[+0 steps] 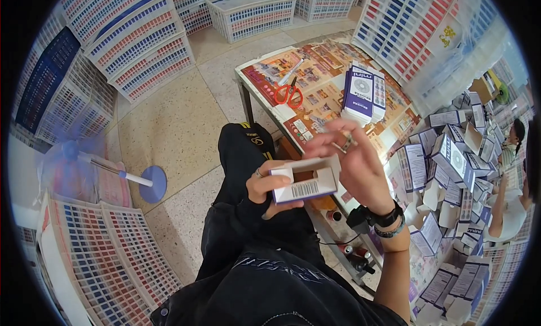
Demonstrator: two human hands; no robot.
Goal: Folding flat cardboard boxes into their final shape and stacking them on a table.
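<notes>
My left hand (264, 186) grips a small white and purple carton (306, 190) from its left side, thumb over the near rim. The carton's top is open toward me, its inside looks brown and shadowed, and a barcode shows on the near flap. Over the carton's right side hovers my right hand (363, 171), fingers apart and slightly bent, with nothing visible in it. On the patterned table beyond lie red-handled scissors (288, 95) and a stack of white and purple cartons (362, 95).
Many loose cartons (445, 168) are heaped on the right, where another person (507, 213) sits. A slatted crate (394, 30) leans at the table's (262, 75) far end. Stacked crates (135, 50) and a blue fan (70, 151) stand left. Cans (349, 250) sit below the table.
</notes>
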